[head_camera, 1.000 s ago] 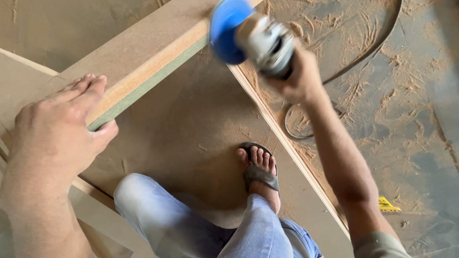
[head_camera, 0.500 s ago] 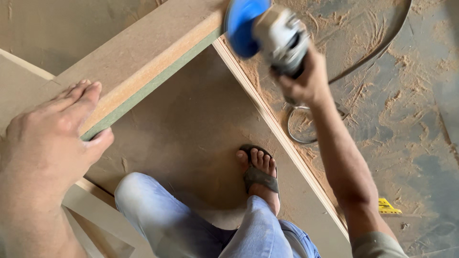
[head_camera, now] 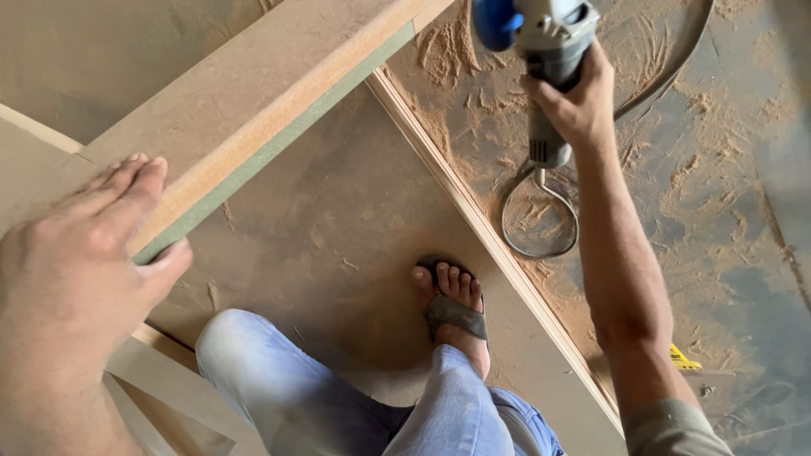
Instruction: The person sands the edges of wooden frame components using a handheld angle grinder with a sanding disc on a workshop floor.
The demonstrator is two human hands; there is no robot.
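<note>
My left hand (head_camera: 80,270) grips the near end of a brown fibreboard panel (head_camera: 253,93). Its fingers lie on the top face and the thumb presses the green-cored edge. The panel runs diagonally up to the top right. My right hand (head_camera: 573,97) is closed around the grey body of a power sander (head_camera: 541,34) with a blue pad, held at the top of the view just past the panel's far end. The tool's cord (head_camera: 541,211) loops on the dusty floor below it.
A large board (head_camera: 338,228) lies flat on the floor under my sandalled foot (head_camera: 456,308) and blue-jeaned leg (head_camera: 279,380). A thin wooden strip (head_camera: 490,236) runs along its right edge. Sawdust covers the concrete floor at right. A small yellow object (head_camera: 686,359) lies near my elbow.
My right hand has carried the sander up and to the right, off the panel's end. My left hand has stayed on the panel and sits lower in view.
</note>
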